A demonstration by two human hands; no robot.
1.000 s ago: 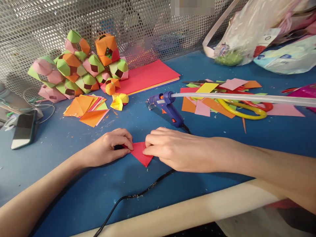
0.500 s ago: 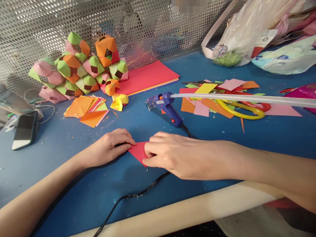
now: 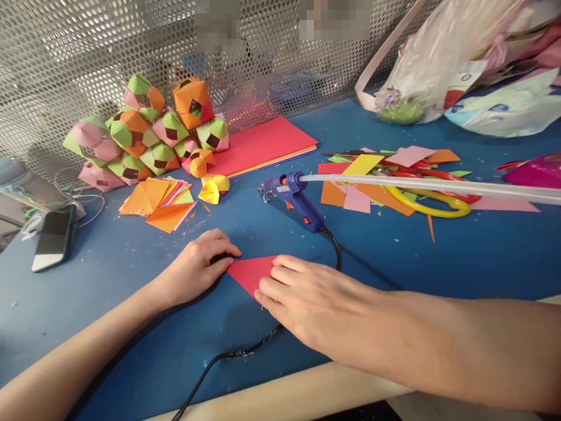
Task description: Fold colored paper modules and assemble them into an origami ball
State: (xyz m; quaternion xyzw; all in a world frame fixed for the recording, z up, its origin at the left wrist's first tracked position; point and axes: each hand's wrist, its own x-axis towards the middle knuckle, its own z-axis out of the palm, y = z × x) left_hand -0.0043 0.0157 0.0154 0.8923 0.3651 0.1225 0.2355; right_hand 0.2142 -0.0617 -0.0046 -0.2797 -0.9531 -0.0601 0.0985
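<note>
Here, right hand (image 3: 300,295) rests palm-down on red paper (image 3: 249,275).

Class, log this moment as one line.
left hand: at left corner of red paper; right hand: on its right side; glue gun: on table, unheld

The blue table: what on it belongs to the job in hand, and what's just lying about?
Part of the job:
- red paper, left hand at its corner, right hand on it
- probably the glue gun, paper stack, loose paper pieces and folded paper balls

Apparently just lying about:
- phone
- clear plastic bag
- pale blue packet
</note>
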